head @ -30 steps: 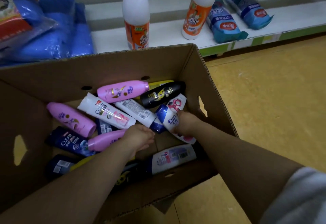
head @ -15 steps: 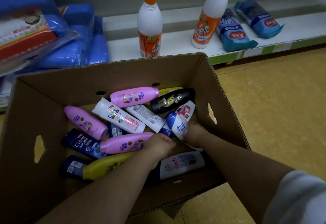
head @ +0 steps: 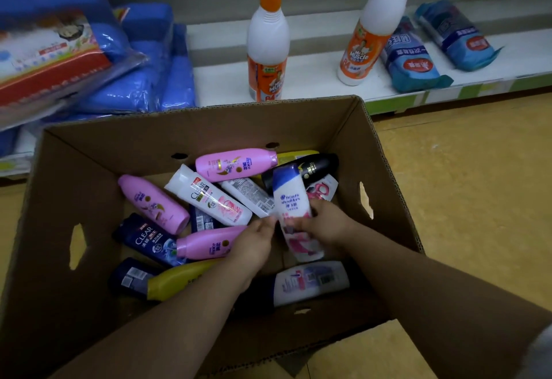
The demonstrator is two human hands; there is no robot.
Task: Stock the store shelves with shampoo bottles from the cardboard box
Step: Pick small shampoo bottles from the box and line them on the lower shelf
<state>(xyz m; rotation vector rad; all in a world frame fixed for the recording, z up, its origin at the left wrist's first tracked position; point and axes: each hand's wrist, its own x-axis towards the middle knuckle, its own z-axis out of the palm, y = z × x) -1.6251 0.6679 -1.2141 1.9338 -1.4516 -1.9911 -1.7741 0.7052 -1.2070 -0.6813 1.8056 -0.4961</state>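
Observation:
An open cardboard box [head: 385, 166] on the floor holds several shampoo bottles lying flat: pink ones [head: 236, 163], a white Clear bottle [head: 209, 196], a dark Clear bottle [head: 146, 239], a yellow one [head: 176, 283] and a black one [head: 313, 166]. My right hand [head: 328, 223] grips a white Head & Shoulders bottle [head: 291, 199] with a blue cap, tilted up above the others. My left hand [head: 254, 244] lies over the end of a pink bottle [head: 209, 244], and its thumb and fingertips pinch the white bottle's left edge.
Behind the box runs a low white shelf [head: 313, 80] with two orange-capped cleaner bottles [head: 267, 50] [head: 370, 35] and blue wrapped packs [head: 409, 62]. Blue plastic-wrapped bundles [head: 143, 74] are stacked at the left. Yellow floor [head: 463, 184] lies to the right.
My right hand has lifted the white Head & Shoulders bottle up off the pile. My left hand has shifted from the pink bottle toward the white one. The view has tilted upward.

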